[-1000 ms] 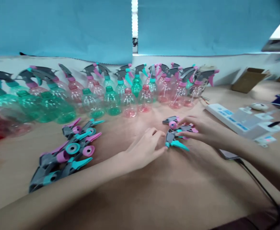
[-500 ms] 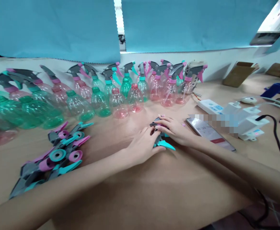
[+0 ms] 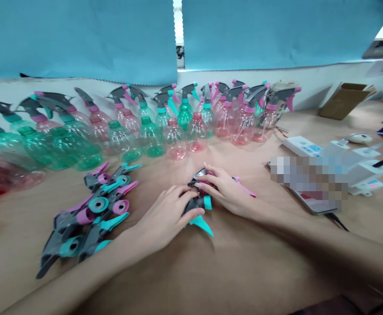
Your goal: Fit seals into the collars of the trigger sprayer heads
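My left hand [image 3: 165,214] curls over a grey spray head with a teal trigger [image 3: 200,223] on the brown table [image 3: 231,271]. My right hand [image 3: 226,188] rests fingers-down on other grey and pink spray heads [image 3: 200,176] right beside it, one pink trigger [image 3: 244,188] sticking out to the right. A pile of loose spray heads [image 3: 93,210] in grey, pink and teal lies to the left of my left arm. Behind stand rows of clear green and pink bottles [image 3: 152,135], some capped with spray heads.
A phone [image 3: 312,203] lies right of my right hand, with a white power strip [image 3: 301,146] and white plugs behind it. A cardboard box [image 3: 344,100] stands at the far right. Blue curtains hang behind the table.
Both hands have dragged the small cluster of spray heads leftwards and towards me. The teal-trigger head now lies under my left fingers.
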`<state>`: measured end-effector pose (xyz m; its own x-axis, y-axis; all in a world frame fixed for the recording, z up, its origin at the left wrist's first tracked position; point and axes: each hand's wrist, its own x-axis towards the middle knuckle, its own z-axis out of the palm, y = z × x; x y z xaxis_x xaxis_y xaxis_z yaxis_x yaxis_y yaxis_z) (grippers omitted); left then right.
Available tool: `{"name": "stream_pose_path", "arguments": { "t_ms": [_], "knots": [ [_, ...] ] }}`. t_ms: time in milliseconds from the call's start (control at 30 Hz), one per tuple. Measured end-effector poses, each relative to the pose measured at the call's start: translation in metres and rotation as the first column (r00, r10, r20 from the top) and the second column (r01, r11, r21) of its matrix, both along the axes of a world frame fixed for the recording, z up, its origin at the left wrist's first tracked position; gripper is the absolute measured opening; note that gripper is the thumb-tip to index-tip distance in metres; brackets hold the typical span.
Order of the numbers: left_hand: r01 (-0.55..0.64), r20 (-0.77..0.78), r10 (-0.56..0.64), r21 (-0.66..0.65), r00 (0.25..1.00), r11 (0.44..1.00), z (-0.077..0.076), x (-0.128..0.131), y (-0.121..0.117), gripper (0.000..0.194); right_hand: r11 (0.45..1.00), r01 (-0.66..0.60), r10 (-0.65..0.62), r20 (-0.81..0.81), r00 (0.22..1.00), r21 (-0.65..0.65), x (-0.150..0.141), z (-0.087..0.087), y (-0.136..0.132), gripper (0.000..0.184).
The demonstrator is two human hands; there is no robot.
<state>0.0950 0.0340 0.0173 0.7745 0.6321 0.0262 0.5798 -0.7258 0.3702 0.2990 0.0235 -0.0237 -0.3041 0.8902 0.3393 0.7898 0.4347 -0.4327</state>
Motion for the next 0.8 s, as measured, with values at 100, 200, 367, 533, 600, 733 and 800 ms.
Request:
{"name": "stream_pose_path", "arguments": {
  "t_ms": [100,200,367,533,600,733,800],
  "knots": [
    [-0.029,0.008,0.029,0.040,1.000,0.999,-0.005,0.004,0.002,0.034,1.000,0.020,-0.020,0.027,0.999,-0.003,0.004,0.002,0.002,0.034],
    [-0.060,0.050,0.058,0.041,0.997,0.997,-0.009,0.012,0.002,0.028,0.996,0.088,-0.088,0.063,0.994,0.001,0.009,0.008,0.003,0.028],
    [-0.200,0.134,0.195,0.025,0.972,0.979,-0.021,0.031,-0.007,0.028,0.960,0.280,-0.271,0.169,0.948,-0.032,0.006,0.030,0.006,0.033],
    [-0.308,0.161,0.301,0.019,0.940,0.951,-0.030,0.046,-0.011,0.032,0.930,0.285,-0.208,0.305,0.929,-0.233,-0.004,0.045,0.016,0.031],
    [-0.334,0.167,0.328,0.012,0.930,0.942,-0.030,0.048,-0.011,0.034,0.916,0.271,-0.175,0.311,0.934,-0.297,-0.006,0.044,0.021,0.033],
    [-0.348,0.172,0.343,-0.002,0.924,0.938,-0.028,0.046,-0.012,0.036,0.906,0.220,-0.137,0.240,0.961,-0.361,-0.004,0.035,0.024,0.032],
    [-0.342,0.172,0.338,-0.008,0.925,0.940,-0.026,0.043,-0.013,0.031,0.910,0.196,-0.138,0.180,0.974,-0.366,-0.002,0.032,0.022,0.031]
  ]
}}
